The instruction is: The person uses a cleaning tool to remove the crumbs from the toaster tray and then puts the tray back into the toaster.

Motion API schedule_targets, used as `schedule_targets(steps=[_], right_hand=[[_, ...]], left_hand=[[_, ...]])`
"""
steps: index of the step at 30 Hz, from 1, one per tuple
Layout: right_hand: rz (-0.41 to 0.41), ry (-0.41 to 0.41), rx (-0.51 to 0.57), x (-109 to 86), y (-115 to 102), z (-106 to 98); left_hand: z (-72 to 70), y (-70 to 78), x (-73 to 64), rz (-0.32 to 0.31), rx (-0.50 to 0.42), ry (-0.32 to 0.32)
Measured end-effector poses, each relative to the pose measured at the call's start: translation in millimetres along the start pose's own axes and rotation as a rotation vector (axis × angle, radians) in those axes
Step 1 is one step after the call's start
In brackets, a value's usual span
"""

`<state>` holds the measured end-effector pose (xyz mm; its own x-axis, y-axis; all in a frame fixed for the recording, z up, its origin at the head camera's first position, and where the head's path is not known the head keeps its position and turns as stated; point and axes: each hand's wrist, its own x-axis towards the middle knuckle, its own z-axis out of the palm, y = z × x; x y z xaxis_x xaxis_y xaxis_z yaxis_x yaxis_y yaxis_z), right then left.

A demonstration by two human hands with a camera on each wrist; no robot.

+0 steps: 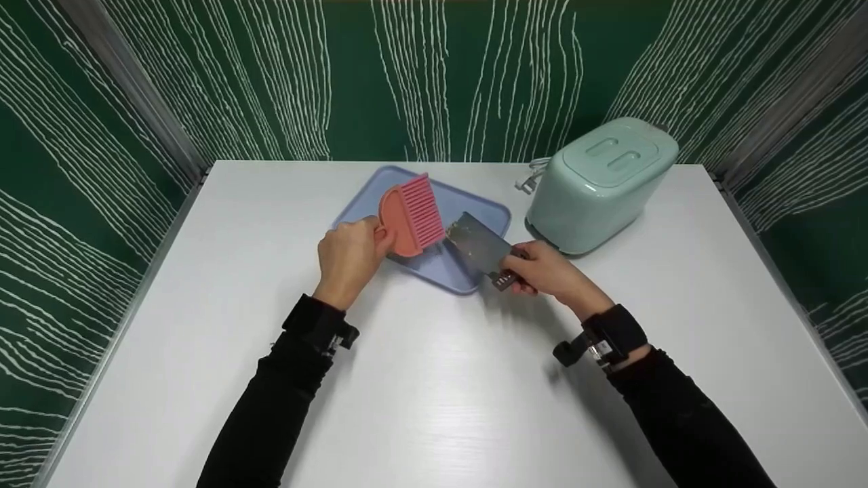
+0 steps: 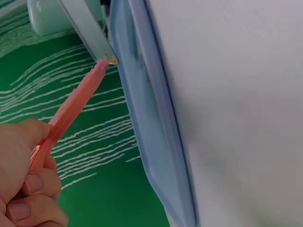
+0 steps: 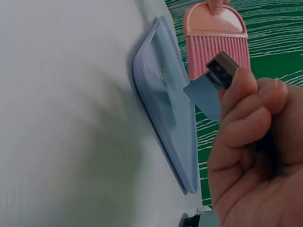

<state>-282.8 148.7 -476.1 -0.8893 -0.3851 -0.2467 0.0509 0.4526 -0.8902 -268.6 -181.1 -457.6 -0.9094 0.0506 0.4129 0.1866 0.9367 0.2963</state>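
In the head view my left hand [image 1: 352, 257] pinches a coral-pink brush [image 1: 401, 224] by its rounded back, bristles facing right. My right hand [image 1: 546, 271] grips the dark handle of a flat metal scraper [image 1: 481, 244]. Yellowish crumbs [image 2: 111, 59] cling to the scraper's far edge, where the brush tip meets it in the left wrist view. Both tools are held above a blue tray [image 1: 386, 177]. A few small bits [image 3: 162, 74] lie in the tray. The right wrist view shows the brush bristles behind the scraper, with part of its blade hidden by my fingers.
A mint-green toaster [image 1: 603, 190] stands at the back right of the white table [image 1: 434, 379], with its cord and plug [image 1: 529, 183] beside it. Green walls [image 1: 434, 81] with white lines enclose the back and sides.
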Motion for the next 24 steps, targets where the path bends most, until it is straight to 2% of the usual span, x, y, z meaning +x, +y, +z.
schedule_targets(steps=[6, 11, 13, 17, 24], right_hand=[[-0.002, 0.003, -0.026, 0.4, -0.8, -2.6], [-0.005, 0.004, -0.026, -0.1, -2.4, -4.1], [-0.003, 0.003, -0.025, -0.6, -3.7, -4.4], [0.002, -0.003, -0.022, -1.0, -5.2, -4.6], [0.003, -0.018, -0.023, -2.8, -9.4, -4.9]], left_hand=[[-7.6, 10.4, -4.2, -0.011, -0.226, -0.076], [-6.8, 17.0, -9.2, 0.043, -0.313, -0.112], [-4.6, 18.7, -10.7, 0.062, -0.332, -0.128], [1.8, 19.8, -13.1, 0.062, -0.357, -0.162], [11.7, 18.3, -15.8, 0.075, -0.320, -0.183]])
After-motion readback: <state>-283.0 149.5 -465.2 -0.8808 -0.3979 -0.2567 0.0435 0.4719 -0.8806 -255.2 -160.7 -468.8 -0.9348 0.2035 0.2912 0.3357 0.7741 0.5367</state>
